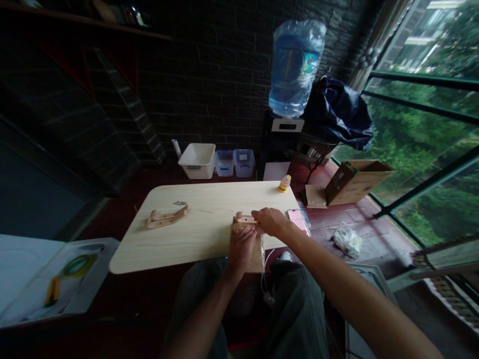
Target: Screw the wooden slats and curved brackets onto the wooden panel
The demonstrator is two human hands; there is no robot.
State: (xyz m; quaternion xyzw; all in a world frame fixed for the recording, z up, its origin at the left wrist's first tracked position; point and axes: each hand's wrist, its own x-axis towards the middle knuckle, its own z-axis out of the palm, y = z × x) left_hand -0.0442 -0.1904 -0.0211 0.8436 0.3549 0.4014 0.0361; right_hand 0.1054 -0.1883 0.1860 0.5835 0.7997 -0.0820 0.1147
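Observation:
A pale wooden piece with an upright knob at one end [239,217] lies at the table's near edge, on a plastic-wrapped cardboard-coloured pack [257,255] that sticks out over the edge. My left hand [242,244] presses on the wooden piece from the near side, its fingers bent over it. At the piece's right end, my right hand [270,220] is closed, with a speck of yellow by its fingertips; what it grips is too small to make out. A similar wooden assembly [166,218] rests on the left of the table, several small dark metal pieces [180,203] just behind it.
The light wooden table [209,199] carries a yellow-capped clear bottle [284,184] at back right and a phone [298,219] at its right edge. Beyond stand plastic bins [197,160], a water dispenser [287,125] and a cardboard box [355,182]. An open white case [75,279] is at left.

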